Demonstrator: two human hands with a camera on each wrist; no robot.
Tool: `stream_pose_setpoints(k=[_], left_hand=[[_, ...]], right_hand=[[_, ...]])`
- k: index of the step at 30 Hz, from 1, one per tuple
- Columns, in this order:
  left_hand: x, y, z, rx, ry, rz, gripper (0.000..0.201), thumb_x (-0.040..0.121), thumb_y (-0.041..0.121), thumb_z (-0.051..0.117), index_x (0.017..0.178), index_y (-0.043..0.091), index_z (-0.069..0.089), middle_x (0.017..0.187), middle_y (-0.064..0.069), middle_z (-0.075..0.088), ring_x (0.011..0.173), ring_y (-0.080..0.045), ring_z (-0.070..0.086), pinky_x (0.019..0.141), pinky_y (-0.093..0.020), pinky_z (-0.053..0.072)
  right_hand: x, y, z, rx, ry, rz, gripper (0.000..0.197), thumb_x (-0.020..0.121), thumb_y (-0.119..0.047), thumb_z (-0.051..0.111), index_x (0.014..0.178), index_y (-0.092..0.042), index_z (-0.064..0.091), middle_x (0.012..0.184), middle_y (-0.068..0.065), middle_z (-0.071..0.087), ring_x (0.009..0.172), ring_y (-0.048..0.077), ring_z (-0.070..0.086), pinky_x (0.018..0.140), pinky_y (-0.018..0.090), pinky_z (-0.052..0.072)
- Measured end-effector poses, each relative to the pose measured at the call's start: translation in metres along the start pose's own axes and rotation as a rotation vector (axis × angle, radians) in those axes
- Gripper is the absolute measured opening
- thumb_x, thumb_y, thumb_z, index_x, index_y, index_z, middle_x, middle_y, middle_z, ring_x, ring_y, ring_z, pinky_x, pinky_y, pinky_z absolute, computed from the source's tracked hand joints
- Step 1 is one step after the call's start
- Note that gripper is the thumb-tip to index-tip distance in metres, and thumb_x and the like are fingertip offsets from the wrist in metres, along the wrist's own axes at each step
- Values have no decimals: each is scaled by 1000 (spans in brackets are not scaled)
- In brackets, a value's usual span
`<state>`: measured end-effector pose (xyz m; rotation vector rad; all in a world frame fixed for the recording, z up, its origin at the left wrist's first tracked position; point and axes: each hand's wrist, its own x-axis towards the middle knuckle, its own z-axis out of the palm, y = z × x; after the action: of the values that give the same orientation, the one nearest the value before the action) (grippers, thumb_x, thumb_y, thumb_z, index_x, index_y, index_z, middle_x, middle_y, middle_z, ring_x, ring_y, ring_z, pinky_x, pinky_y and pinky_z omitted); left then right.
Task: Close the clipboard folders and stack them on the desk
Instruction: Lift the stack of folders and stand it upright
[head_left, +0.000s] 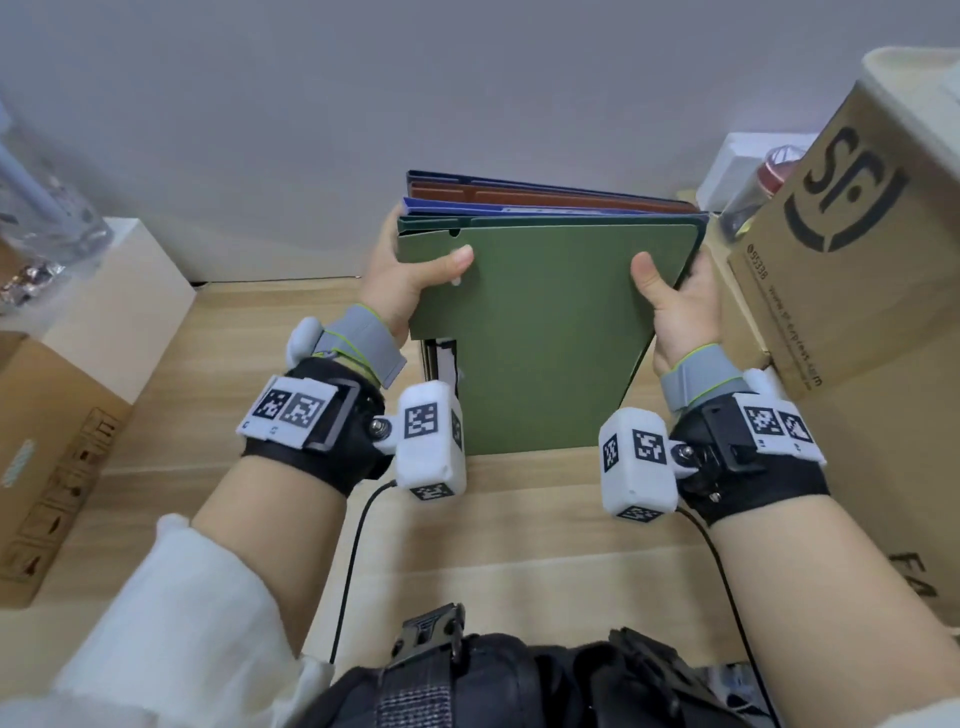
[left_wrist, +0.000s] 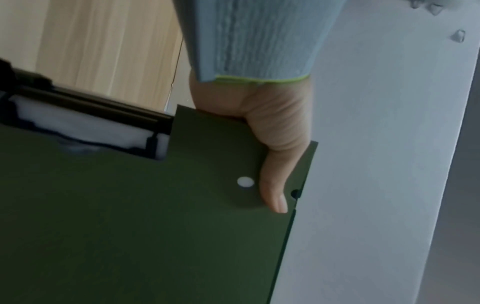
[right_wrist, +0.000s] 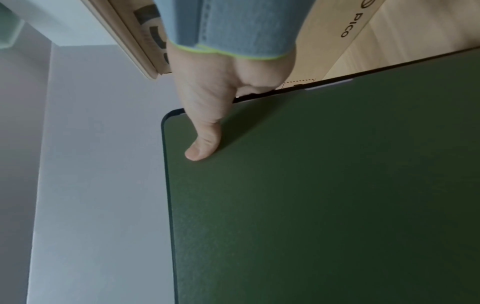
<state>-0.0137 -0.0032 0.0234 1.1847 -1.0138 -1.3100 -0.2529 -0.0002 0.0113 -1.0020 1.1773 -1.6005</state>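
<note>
The closed green folder (head_left: 540, 332) is held tilted above the table (head_left: 519, 519), atop the other folders (head_left: 545, 200). Its far corners are pinched by the left hand (head_left: 410, 280) and right hand (head_left: 680, 306). Edges should be squared before lowering.

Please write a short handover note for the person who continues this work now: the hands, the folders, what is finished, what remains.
Left hand: grips the left edge of the folder stack, thumb on the green folder.
Right hand: grips the right edge, thumb on the green cover.
Folders: green in front, blue folder and brown folder behind it, held together above the desk.
Done: folders look closed and gathered.
Left: lay the stack flat on the desk.
</note>
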Motion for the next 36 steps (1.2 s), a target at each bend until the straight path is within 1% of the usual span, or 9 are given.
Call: stream_pose_setpoints(k=[3, 6, 12, 16, 20, 23, 25, 30, 36], left_hand=[[-3, 4, 1, -40, 11, 73, 98, 53, 22, 83, 139, 8, 39, 104, -15, 57, 71, -22, 63, 97, -50, 50], [4, 12, 1, -3, -58, 142, 97, 53, 18, 81, 139, 5, 39, 95, -4, 62, 65, -9, 64, 78, -35, 57], [5, 18, -6, 181, -72, 277, 105, 58, 36, 77, 149, 26, 24, 157, -4, 28, 144, -16, 27, 106, -20, 38], [7, 17, -3, 257, -53, 315, 82, 61, 48, 66, 137, 29, 40, 148, -2, 41, 137, -15, 41, 116, -32, 32], [11, 17, -2, 288, -15, 328, 88, 59, 51, 65, 139, 25, 42, 145, 0, 45, 132, -10, 44, 106, -13, 36], [14, 11, -6, 260, -29, 319, 103, 58, 47, 70, 149, 25, 27, 154, 3, 34, 139, -6, 35, 112, -17, 30], [18, -3, -12, 253, -78, 262, 121, 55, 44, 80, 153, 22, 14, 158, 0, 28, 143, -12, 32, 117, -34, 28], [18, -36, -23, 241, -187, -1, 94, 52, 16, 81, 136, 4, 41, 109, 9, 62, 91, 3, 65, 70, -10, 53], [13, -35, -7, 73, -138, 13, 92, 56, 25, 75, 137, -1, 40, 120, -8, 60, 113, -24, 58, 96, -34, 51]], right_hand=[[0, -2, 1, -20, -6, -32, 28, 86, -3, 61, 101, -24, 52, 101, -7, 63, 81, -6, 66, 75, 16, 51], [2, -8, 2, 4, 30, -54, 30, 85, -10, 64, 111, -19, 52, 109, -3, 64, 93, -1, 66, 83, 19, 52], [6, -24, 13, -73, 119, 40, 60, 52, -76, 66, 90, -30, 60, 118, -1, 57, 127, 21, 49, 112, 38, 35], [19, -23, 16, -14, 176, 76, 42, 72, -55, 65, 85, -15, 70, 94, -7, 55, 98, 13, 51, 109, 40, 39], [26, -28, 21, 5, 248, 98, 18, 65, -31, 62, 55, -23, 49, 73, -5, 43, 80, 17, 36, 80, 29, 33], [28, -26, 19, 33, 241, 58, 10, 84, -32, 61, 90, -24, 62, 92, -9, 60, 91, 9, 44, 94, 25, 35], [21, -21, 18, 15, 204, 33, 45, 91, -45, 51, 124, -15, 56, 127, -6, 57, 110, 4, 44, 108, 22, 30], [3, 1, 5, -120, 40, -27, 77, 39, -66, 79, 100, -22, 59, 90, -14, 74, 90, 3, 68, 81, 23, 54], [6, -3, -1, -8, 103, -127, 69, 36, -60, 83, 91, -24, 60, 81, -15, 73, 85, 9, 67, 84, 33, 56]])
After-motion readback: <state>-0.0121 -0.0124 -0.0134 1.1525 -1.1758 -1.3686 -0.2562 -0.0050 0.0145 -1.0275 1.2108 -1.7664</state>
